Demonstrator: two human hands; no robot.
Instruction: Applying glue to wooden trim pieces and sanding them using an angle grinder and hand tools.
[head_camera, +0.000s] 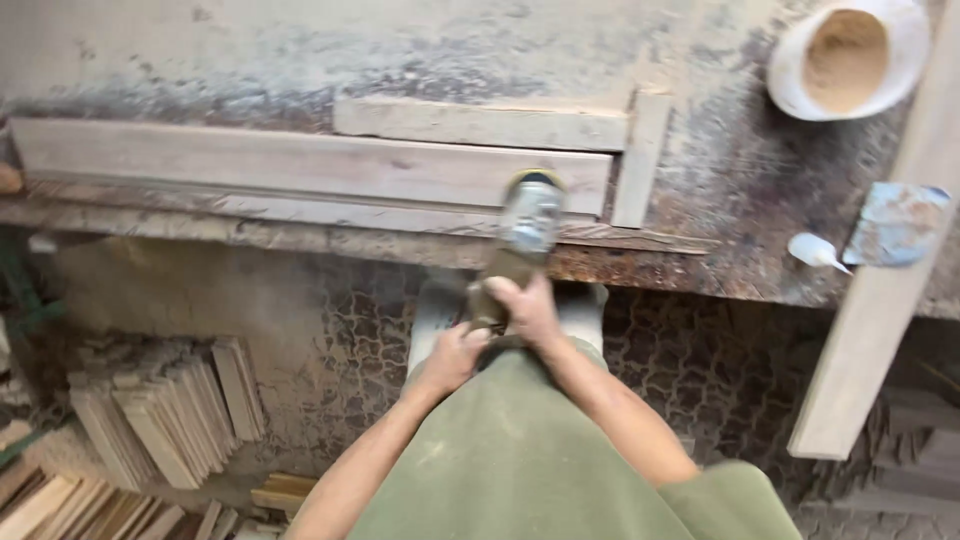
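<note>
Right hand: the right hand (525, 308) grips the back of the grinder (522, 240). Its fingers are clamped around the handle.
Left hand: the left hand (452, 357) sits just behind the right hand. Its fingers are curled up against the end of the grinder. I cannot tell how tight they hold.
Grinder: it is blurry. Its front end touches the near edge of the long board (300, 165). Its back end hangs out past the counter (720, 160) edge, toward the person.
Long board: it lies flat on the counter, along the near edge. It runs far to the left of the grinder.
Short board: a shorter board (480, 125) lies just behind the long board, touching it.
Small strip: a thin strip (640, 160) stands at the right end of the long board, just right of the grinder.
Bucket: a white bucket (850, 60) full of sawdust sits on the counter, far to the right of the grinder and behind it.
Scraper: a flat scraper (897, 225) lies right of the grinder, near the counter edge. A small white spoon (815, 250) lies just beside it.
Plank: a long plank (880, 300) leans by the counter on the right.
Floor: stacks of wood pieces (165, 410) lie on the floor, down and left of the grinder.
</note>
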